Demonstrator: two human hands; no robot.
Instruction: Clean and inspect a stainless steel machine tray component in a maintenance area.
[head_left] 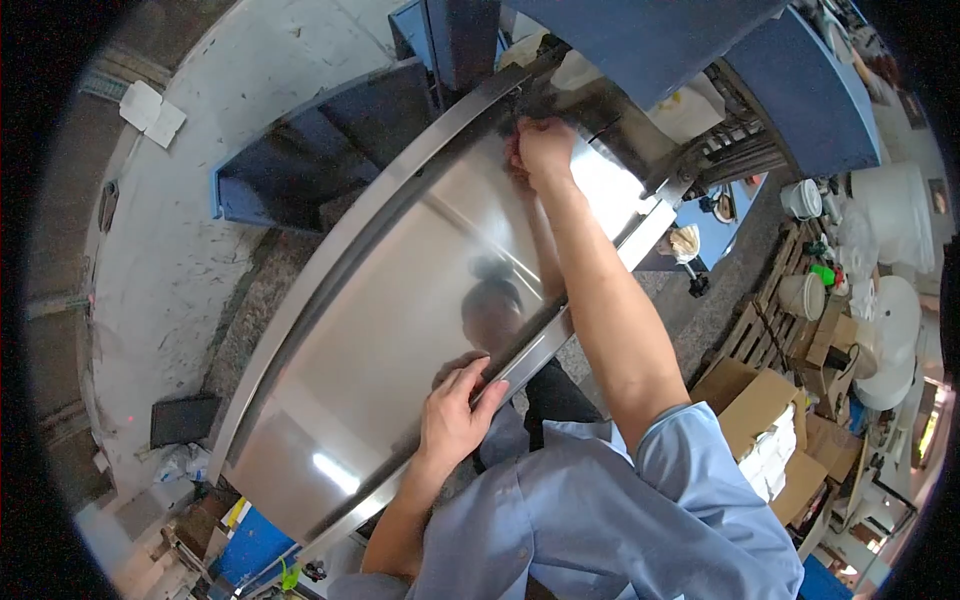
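A long, shiny stainless-steel panel [380, 330] with raised metal edges runs slantwise in front of me, mirroring my arms. My left hand [455, 415] lies on its near rim, fingers stretched over the edge onto the steel and thumb apart. At the panel's far end, beneath the blue machine body [640, 40], my right hand [545, 150] is closed, its fingers curled down close to the surface. Whatever those fingers pinch is hidden by the hand itself. My right forearm reaches across the near rim.
A dark blue metal housing [320, 140] stands beyond the far rim, beside a pale scuffed wall [150, 270]. To the right are a machine bracket [735, 150], a wooden pallet [750, 310], open cardboard boxes [745, 400] and white buckets [802, 198]. A blue bin [250, 550] sits at lower left.
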